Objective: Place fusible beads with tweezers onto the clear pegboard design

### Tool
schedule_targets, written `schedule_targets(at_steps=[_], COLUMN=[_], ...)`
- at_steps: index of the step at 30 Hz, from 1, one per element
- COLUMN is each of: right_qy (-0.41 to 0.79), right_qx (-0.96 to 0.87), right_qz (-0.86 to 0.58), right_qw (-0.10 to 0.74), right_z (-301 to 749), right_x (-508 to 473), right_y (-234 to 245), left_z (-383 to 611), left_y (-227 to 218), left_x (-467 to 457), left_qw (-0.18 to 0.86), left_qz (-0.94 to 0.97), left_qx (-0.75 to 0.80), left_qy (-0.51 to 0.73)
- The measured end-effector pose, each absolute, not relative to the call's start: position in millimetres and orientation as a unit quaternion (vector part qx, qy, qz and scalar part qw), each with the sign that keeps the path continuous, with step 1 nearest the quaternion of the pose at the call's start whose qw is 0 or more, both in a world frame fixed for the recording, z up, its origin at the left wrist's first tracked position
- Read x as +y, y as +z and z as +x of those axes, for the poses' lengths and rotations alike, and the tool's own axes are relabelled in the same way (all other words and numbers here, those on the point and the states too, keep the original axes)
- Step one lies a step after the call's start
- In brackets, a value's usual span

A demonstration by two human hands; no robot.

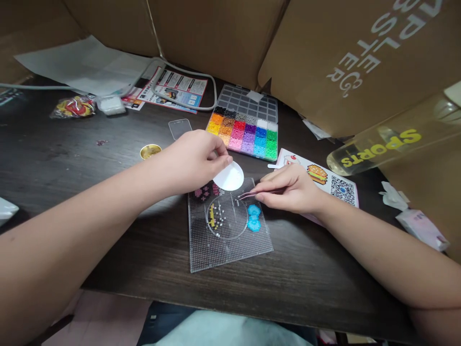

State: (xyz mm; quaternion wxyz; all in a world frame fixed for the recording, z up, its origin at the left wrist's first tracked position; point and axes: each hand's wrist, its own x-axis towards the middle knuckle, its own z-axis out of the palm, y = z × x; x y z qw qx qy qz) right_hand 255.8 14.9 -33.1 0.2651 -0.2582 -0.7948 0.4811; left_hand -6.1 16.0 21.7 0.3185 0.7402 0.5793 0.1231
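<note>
My left hand [205,156] pinches the edge of a small white round dish [230,177], tilted above the far side of a clear pegboard [230,254]. In my right hand [288,190] is a pair of tweezers [248,194], its tips over the board just below the dish. A clear round piece [234,238] lies on the pegboard, with yellow beads [212,216] and scattered white beads [220,218] within its outline. To its right sits a blue bow-shaped bead piece [254,218]. Pink bead shapes [201,192] are partly hidden behind my left hand.
A sectioned box of coloured beads [248,129] lies open at the back. A gold dish [150,152] stands left of my forearm. A pattern sheet [345,190] lies under my right hand's far side. A clear bottle [378,144] is at right. Cardboard walls [216,38] enclose the back.
</note>
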Motion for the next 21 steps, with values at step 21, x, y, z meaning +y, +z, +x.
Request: schedule_targets(at_steps=[21], right_qy=[0.493], right_qx=[-0.725], right_qz=[-0.299], right_qw=[0.376], right_z=[253.2], right_x=[15.9], right_y=[-33.5], left_z=[-5.5], left_y=[24.2], left_x=[14.2], left_qw=[0.369], left_qz=[0.726], left_qx=[0.568], left_qy=[0.117])
